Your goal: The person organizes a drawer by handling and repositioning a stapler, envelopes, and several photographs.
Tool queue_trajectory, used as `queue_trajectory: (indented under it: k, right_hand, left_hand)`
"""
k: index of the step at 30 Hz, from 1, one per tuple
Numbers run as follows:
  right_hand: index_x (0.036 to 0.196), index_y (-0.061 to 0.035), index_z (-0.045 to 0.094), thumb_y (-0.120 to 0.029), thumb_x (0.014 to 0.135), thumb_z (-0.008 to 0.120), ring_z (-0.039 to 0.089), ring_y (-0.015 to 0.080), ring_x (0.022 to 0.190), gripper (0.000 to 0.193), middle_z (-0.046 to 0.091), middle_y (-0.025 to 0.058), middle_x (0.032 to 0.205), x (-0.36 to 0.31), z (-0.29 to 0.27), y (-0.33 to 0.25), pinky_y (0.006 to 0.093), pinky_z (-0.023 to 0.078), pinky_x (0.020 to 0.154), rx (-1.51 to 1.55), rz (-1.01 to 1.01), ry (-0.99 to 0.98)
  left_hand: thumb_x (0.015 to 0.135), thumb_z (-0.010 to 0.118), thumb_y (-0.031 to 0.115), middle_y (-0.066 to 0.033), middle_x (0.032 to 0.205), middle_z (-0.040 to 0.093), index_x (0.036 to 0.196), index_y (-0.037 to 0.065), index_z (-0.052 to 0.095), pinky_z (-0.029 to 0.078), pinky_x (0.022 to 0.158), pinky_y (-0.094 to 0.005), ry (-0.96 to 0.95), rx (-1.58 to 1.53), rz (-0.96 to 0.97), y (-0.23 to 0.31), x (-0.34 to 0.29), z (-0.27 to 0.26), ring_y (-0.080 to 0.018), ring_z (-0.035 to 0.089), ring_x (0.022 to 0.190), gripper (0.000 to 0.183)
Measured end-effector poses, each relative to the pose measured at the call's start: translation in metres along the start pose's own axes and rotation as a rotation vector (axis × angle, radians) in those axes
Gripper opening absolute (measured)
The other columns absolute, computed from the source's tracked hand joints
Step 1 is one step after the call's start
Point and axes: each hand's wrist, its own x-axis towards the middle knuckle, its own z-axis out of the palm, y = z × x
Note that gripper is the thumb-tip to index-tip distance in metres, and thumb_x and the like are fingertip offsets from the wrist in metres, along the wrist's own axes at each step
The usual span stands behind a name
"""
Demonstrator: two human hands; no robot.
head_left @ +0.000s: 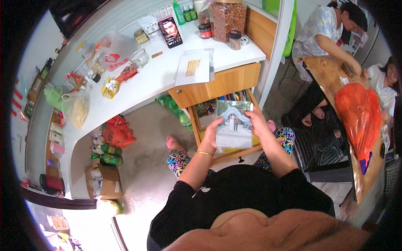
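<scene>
A large photo print [235, 136] of two people standing before a pale arch is held up between my two hands. My left hand [210, 134] grips its left edge, thumb on the front. At the upper right edge my right hand [257, 120] pinches it the same way. Under the photo a wooden drawer [194, 127] stands pulled out, partly hidden by the photo and my arms. Inside it lie a dark framed picture [206, 109] and several colourful items at the back, too covered to name.
The white counter [157, 67] bears papers [192, 69], a propped phone [170, 32], a jar of nuts [228, 21] and plastic bags. Green bottles [111, 154] and a cardboard box [104, 182] stand on the floor. At right, two people sit by a wooden table with a red bag [356, 117].
</scene>
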Motion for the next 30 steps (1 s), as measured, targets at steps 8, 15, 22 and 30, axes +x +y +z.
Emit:
queue_trajectory:
  k: [8,15,22,30]
  right_hand:
    - [0.109,-0.0044,0.051,-0.015,0.087,0.043,0.053,0.0152,0.069,0.026,0.055,0.007,0.075,0.002,-0.008,-0.024,0.0294,0.043,0.063,-0.725,-0.354,0.234]
    - [0.116,-0.0055,0.052,-0.011,0.083,0.05,0.04,0.0327,0.118,0.033,0.048,0.0193,0.121,0.003,0.027,0.046,0.0445,0.027,0.101,-1.499,-0.597,-0.295]
    - [0.13,0.0015,0.034,-0.022,0.083,0.049,0.025,0.0341,0.13,0.054,0.029,0.0229,0.136,-0.05,0.068,0.051,0.0464,0.016,0.107,-1.558,-0.535,-0.487]
    - [0.131,-0.0022,0.035,-0.028,0.086,0.044,0.026,0.0298,0.13,0.052,0.031,0.0164,0.138,-0.01,0.055,0.029,0.0471,0.015,0.106,-1.801,-0.564,-0.401]
  left_hand:
    - [0.082,0.049,0.023,-0.0161,0.111,0.057,0.115,0.001,0.049,0.042,0.09,-0.0437,0.257,0.131,-0.051,-0.016,-0.003,-0.024,-0.0325,0.056,0.1,0.039]
    - [0.088,0.046,0.033,-0.0134,0.111,0.055,0.115,0.004,0.048,0.044,0.088,-0.042,0.076,0.073,-0.018,-0.027,-0.002,-0.039,-0.028,0.055,0.098,0.04]
    - [0.089,0.033,0.053,-0.0124,0.127,0.042,0.127,0.006,0.036,0.035,0.098,-0.0435,-0.014,-0.156,0.18,-0.023,-0.004,-0.054,-0.0281,0.042,0.117,0.061]
    - [0.084,0.033,0.062,-0.0134,0.129,0.043,0.132,0.007,0.034,0.033,0.099,-0.0438,0.008,-0.023,-0.04,-0.019,-0.009,-0.034,-0.0293,0.045,0.115,0.073]
